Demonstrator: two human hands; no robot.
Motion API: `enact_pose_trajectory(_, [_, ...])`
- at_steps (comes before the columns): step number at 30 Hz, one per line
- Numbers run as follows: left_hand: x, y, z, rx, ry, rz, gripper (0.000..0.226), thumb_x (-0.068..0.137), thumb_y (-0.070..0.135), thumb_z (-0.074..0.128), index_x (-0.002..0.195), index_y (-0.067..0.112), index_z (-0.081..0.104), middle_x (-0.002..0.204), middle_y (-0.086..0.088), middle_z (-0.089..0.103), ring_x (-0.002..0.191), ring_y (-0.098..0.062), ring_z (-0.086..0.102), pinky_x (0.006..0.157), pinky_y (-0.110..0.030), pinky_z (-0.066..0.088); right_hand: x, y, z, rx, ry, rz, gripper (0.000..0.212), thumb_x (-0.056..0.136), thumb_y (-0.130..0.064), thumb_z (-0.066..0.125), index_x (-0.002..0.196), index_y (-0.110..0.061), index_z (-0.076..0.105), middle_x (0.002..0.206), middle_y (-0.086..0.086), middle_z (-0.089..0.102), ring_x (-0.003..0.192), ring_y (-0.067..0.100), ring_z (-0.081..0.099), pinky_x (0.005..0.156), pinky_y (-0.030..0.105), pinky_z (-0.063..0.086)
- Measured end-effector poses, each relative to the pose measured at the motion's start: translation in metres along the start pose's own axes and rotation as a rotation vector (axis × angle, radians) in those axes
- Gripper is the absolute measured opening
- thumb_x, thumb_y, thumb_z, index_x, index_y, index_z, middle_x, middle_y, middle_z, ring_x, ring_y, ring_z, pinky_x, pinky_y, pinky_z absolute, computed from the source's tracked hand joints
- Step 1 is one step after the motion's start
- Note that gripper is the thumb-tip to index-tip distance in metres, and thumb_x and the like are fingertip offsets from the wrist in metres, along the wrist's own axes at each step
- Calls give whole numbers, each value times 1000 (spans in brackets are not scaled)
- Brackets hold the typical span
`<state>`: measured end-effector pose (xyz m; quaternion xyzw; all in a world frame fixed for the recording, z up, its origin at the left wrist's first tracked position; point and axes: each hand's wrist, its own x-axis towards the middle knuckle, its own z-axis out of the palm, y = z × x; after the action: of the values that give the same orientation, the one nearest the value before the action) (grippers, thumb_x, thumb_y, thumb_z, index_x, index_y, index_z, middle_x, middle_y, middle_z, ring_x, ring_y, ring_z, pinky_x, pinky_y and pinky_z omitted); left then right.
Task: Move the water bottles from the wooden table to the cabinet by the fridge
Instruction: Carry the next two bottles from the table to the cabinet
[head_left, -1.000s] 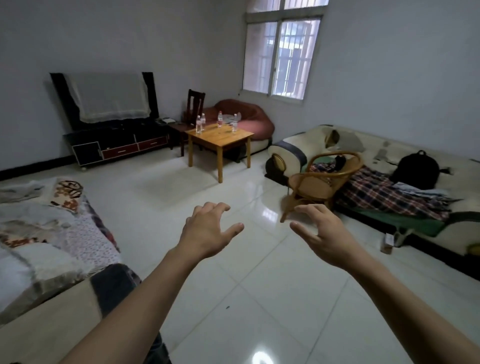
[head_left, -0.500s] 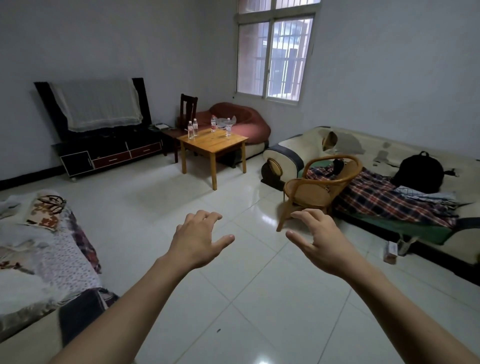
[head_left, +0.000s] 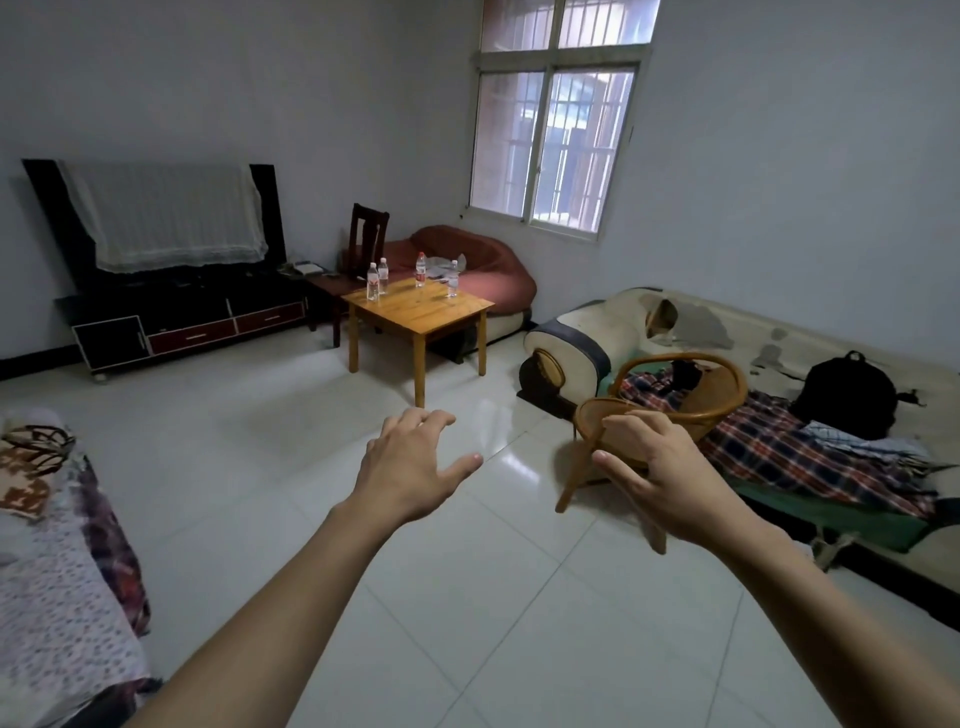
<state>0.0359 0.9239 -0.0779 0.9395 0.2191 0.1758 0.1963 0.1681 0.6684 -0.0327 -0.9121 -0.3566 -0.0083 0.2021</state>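
Several clear water bottles stand on the small wooden table (head_left: 431, 317) across the room: a pair at its far left corner (head_left: 373, 283), one with a red label (head_left: 420, 270) at the back, one (head_left: 453, 279) toward the right. My left hand (head_left: 415, 465) and my right hand (head_left: 652, 467) are stretched out in front of me, fingers spread, holding nothing, well short of the table. No fridge or cabinet beside one is in view.
A wicker chair (head_left: 675, 405) stands just behind my right hand. A long sofa with a plaid blanket and black backpack (head_left: 844, 395) lines the right wall. A bed (head_left: 57, 545) is at the left, a black TV stand (head_left: 192, 322) at the back, white tiled floor between.
The view has moved forward and tilted up a little; the table and wicker chair are closer. Both hands stay open and outstretched.
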Motion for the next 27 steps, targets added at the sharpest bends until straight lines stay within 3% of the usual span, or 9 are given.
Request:
enact_pose_trajectory(3, [31,-17,1,2,-17,-13,65,86,67,52,141,32,43,142,4,47,130,-19,41,104,-40,43,35,-7,14,12,-32,-4,85,71,-80,29,141,-34,42,151,-3,34,137,19,31,111,48,39])
enact_pose_trajectory(10, [122,-33,17,34,-16,-39,65,87,65,52,141,31,43,142,5,46,129,-18,41,104,-40,42,148,18,37,16,3,-56,65,87,-68,41,144,-36,39,152,-4,32,140,17,29,112,46,36])
enact_pose_trajectory(20, [312,-4,66,103,-50,-57,59,86,65,54,135,33,47,144,6,46,134,-19,38,106,-42,40,341,115,53,129,53,-103,62,87,-71,41,140,-38,41,147,-6,40,134,13,38,109,43,41])
enact_pose_trajectory(27, [430,-7,100,83,-37,-75,61,86,66,54,136,31,47,142,6,48,131,-18,40,103,-41,43,460,158,44,115,51,-109,69,84,-76,33,140,-37,42,145,-4,42,133,15,38,106,48,42])
